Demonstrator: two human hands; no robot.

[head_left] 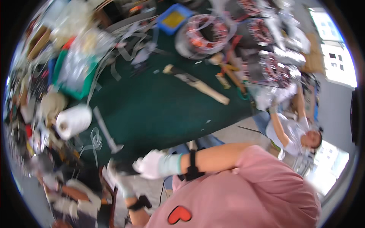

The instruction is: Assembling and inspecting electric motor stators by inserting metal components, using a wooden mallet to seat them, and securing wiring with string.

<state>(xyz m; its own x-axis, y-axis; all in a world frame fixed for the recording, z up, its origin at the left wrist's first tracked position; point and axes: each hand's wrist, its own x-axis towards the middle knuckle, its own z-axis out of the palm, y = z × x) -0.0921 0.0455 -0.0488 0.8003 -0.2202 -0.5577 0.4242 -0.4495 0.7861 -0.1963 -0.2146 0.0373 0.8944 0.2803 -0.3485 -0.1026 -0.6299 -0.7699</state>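
My right hand (152, 165), in a white glove with a pale green cuff, is closed at the near edge of the green table, its fingers against a dark object (127, 167). The kind of that object is blurred beyond telling. On its other side is my left hand (119, 180), also white-gloved and smeared by motion, so its grip is unclear. Just beyond the hands lies a pale hammer-shaped tool (106, 131). A loop of white cord (96, 140) rests beside it, near a large white thread spool (74, 121).
Across the green table (152, 110) lies a wooden stick with a dark wrapped part (197, 84). Wound stator coils (207, 34) stand at the far side beside a blue tray (174, 19). A green bin (78, 89) holds plastic bags. Co-workers (292, 133) (74, 201) are at both sides.
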